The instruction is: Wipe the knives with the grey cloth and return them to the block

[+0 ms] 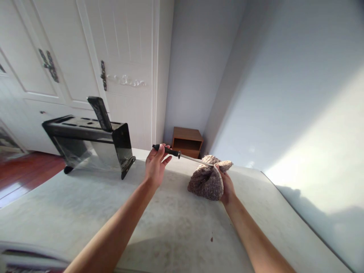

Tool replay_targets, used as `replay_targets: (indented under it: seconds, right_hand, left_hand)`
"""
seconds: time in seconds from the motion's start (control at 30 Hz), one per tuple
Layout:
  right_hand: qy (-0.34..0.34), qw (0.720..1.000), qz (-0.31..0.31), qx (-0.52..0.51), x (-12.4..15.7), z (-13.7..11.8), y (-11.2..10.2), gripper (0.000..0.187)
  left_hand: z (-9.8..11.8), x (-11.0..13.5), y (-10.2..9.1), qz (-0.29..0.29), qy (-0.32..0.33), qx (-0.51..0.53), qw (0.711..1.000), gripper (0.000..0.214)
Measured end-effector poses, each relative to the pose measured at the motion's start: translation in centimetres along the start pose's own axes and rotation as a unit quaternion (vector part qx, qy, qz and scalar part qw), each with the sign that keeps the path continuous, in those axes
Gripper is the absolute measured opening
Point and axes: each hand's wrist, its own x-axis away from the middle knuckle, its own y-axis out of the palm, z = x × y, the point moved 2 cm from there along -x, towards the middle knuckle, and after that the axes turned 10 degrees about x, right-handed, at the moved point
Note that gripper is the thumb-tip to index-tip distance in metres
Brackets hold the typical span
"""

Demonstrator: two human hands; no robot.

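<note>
My left hand (156, 163) is closed on the black handle of a honing steel (195, 159), held roughly level above the pale surface. The steel's thin rod runs to the right into a brown, fuzzy cloth (207, 182). My right hand (227, 186) grips that cloth, which is folded around the rod's far end and hides its tip. Much of the right hand's fingers is behind the cloth. To the left stands a black knife holder (119, 151) with clear sides. One black-handled knife (100, 113) is in its top, leaning to the left.
The pale, stained tabletop (176, 223) stretches under both hands, with a small dark speck (211, 239) on it. White cabinets (127, 45) stand behind the holder. A brown wooden nightstand (187, 135) sits in the far corner, and a wall (298, 94) rises on the right.
</note>
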Motion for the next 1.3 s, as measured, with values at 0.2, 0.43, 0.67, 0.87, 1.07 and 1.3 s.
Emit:
replay_targets:
  seconds: [0.2,0.43,0.67,0.87,1.07,1.3]
  right_hand:
    - [0.02,0.999,0.017,0.02,0.1,-0.2,0.1,0.039]
    - [0.011,0.999,0.015,0.034,-0.5,0.3,-0.4,0.039]
    - [0.02,0.998,0.017,0.055,-0.1,0.4,-0.6,0.039]
    - [0.045,0.994,0.033,0.093,1.1,-0.7,0.0,0.043]
    - [0.055,0.984,0.053,0.158,2.1,-1.6,0.0,0.034]
    - [0.066,0.987,0.043,0.143,1.4,0.7,-0.3,0.041]
  left_hand:
    - [0.8,0.7,0.1,-0.069,0.03,-0.021,0.997,0.043]
    - [5.1,2.7,1.8,-0.059,0.107,-0.08,0.989,0.045]
    - [15.6,5.0,8.0,-0.061,0.254,-0.196,0.945,0.046]
    - [23.2,5.1,11.9,-0.057,0.279,-0.327,0.901,0.044]
    - [27.4,4.0,13.0,-0.058,0.334,-0.388,0.857,0.036]
    - [30.3,2.4,12.6,-0.054,0.375,-0.375,0.846,0.026]
